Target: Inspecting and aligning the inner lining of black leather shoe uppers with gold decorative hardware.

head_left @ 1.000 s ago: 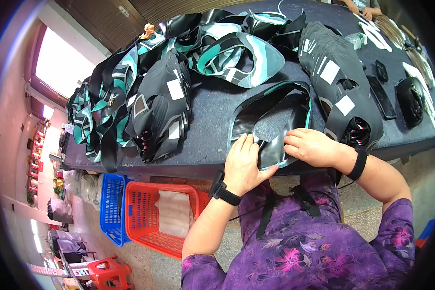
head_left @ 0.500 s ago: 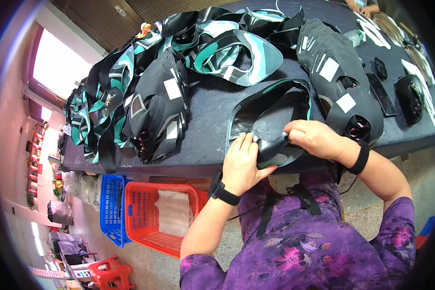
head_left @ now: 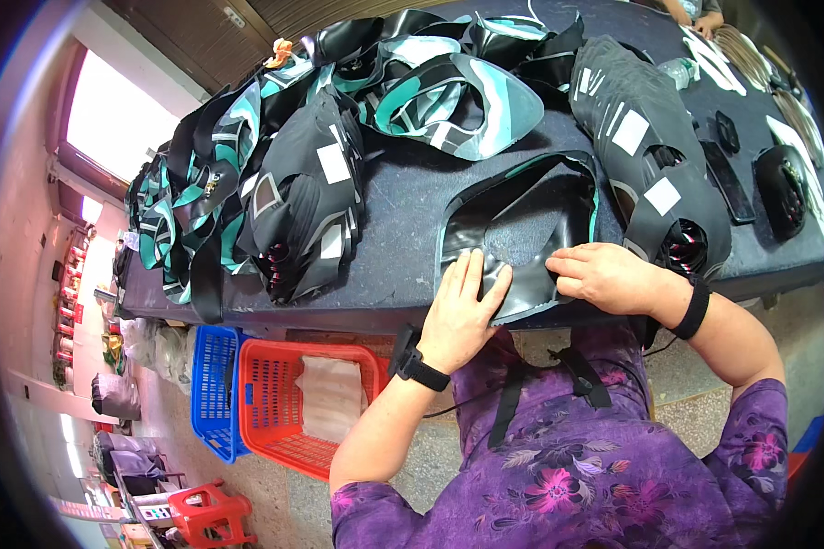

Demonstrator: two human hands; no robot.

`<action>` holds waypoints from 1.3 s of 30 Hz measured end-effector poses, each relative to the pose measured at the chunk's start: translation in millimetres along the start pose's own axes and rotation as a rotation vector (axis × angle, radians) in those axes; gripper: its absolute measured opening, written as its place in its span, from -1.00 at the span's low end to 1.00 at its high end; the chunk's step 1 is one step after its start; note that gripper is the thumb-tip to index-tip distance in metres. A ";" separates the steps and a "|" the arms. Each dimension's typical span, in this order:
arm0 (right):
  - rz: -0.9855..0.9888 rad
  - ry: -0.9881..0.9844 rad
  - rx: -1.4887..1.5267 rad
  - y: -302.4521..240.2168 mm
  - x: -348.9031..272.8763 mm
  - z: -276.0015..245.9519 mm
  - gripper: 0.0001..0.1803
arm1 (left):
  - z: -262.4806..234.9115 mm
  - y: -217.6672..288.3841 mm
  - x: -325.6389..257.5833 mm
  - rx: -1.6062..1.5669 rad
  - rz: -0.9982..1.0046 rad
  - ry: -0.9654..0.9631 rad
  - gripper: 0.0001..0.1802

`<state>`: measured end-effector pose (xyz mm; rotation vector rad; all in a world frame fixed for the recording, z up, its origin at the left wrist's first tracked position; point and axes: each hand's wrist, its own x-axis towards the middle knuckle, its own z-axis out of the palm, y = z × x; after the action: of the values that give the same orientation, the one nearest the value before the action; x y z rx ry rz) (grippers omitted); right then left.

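A black, glossy-lined shoe upper with teal edging lies on the dark table near its front edge, spread into an open loop. My left hand rests on its near left part, fingers stretched out and lying flat. On the near right side my right hand has its fingers closed on the upper's edge; the thumb is mostly hidden. Beyond them sits a pile of teal, white and black uppers. Stacks of black uppers stand on the left and right.
The dark table carries a black oblong tool and a rounded black object at right. Another person's hands show at the far right. Below the table edge stand a red basket and a blue basket. A red stool is lower left.
The near part of the upper, folded up between my hands before, now lies flatter and more open. My left fingers have spread flat, and my right hand has come down lower.
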<state>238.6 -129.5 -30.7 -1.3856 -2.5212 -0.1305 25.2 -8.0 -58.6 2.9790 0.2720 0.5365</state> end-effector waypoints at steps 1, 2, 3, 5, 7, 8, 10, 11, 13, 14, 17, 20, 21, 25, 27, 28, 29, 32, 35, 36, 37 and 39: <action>0.009 -0.031 0.020 -0.8 0.0 -1.9 -0.81 | 3.7 -1.6 -1.7 0.046 0.007 0.003 -0.24; 0.018 -0.063 0.040 -1.8 0.1 -4.2 -0.77 | 6.4 -2.5 -3.1 0.093 0.015 0.006 -0.24; 0.021 -0.065 0.039 -4.1 0.6 -7.5 -0.77 | 8.1 -2.6 -4.5 0.090 0.017 0.007 -0.24; 0.060 -0.093 -0.006 -9.4 0.5 -11.9 -0.65 | 10.9 -3.0 -5.4 0.080 0.033 0.004 -0.22; 0.069 -0.123 -0.072 -11.3 -4.4 0.0 -0.52 | 9.9 -4.1 -5.4 0.100 0.043 -0.006 -0.21; 0.081 -0.091 -0.196 -13.8 -7.1 3.7 -0.47 | 8.8 -4.8 -5.1 0.099 0.044 -0.018 -0.22; 0.127 -0.129 -0.355 -16.0 -8.5 -0.5 -0.36 | 6.0 -5.6 -4.2 0.095 0.048 -0.028 -0.23; 0.125 -0.126 -0.359 -16.5 -8.2 -0.3 -0.36 | 5.5 -5.6 -3.9 0.100 0.048 -0.024 -0.23; 0.237 -0.176 -0.487 -19.7 -7.4 3.5 -0.37 | 5.6 -5.3 -3.8 0.082 0.059 0.002 -0.26; 0.243 -0.218 -0.533 -21.1 -4.5 6.0 -0.36 | 4.8 -5.2 -3.1 0.089 0.066 0.006 -0.26; 0.267 -0.179 -0.339 -21.5 6.4 6.7 -0.34 | 3.9 -5.5 -0.8 0.133 0.094 0.048 -0.38; 0.136 0.031 -0.324 -14.3 9.8 23.9 -0.47 | 1.7 -5.3 5.4 0.077 0.122 0.121 -0.59; 0.108 0.095 -0.311 -9.4 8.1 27.6 -0.55 | -2.3 -5.1 8.3 0.086 0.132 0.128 -0.59; 0.171 0.092 -0.185 0.9 10.8 13.7 -0.69 | -31.5 -3.5 18.8 0.088 0.186 0.158 -0.68; 0.197 0.098 -0.154 4.7 11.5 3.3 -0.75 | -49.3 -1.4 25.0 0.183 0.248 0.209 -0.71; 0.182 0.139 -0.174 6.3 11.3 0.4 -0.75 | -59.5 0.5 27.6 0.225 0.261 0.240 -0.72; 0.181 0.141 -0.183 7.8 10.7 -3.0 -0.75 | -67.4 -0.1 30.3 0.240 0.275 0.267 -0.74; 0.147 0.267 -0.169 9.2 10.7 -15.4 -0.77 | -93.8 6.1 36.4 0.340 0.333 0.339 -0.76; 0.209 0.269 -0.102 5.1 12.6 -28.5 -0.75 | -113.8 13.0 40.2 0.414 0.391 0.431 -0.76; 0.211 0.338 -0.143 2.7 14.0 -31.9 -0.73 | -119.5 15.9 40.4 0.445 0.403 0.458 -0.77; 0.212 0.407 -0.183 0.2 14.9 -35.2 -0.72 | -123.2 19.1 40.0 0.445 0.406 0.458 -0.77; 0.203 0.438 -0.204 -2.3 16.7 -37.2 -0.70 | -127.0 23.0 39.1 0.515 0.415 0.487 -0.78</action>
<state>235.0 -124.6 9.6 -1.4853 -2.0417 -0.5956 19.9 -14.2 76.0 3.3530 -0.2234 1.4417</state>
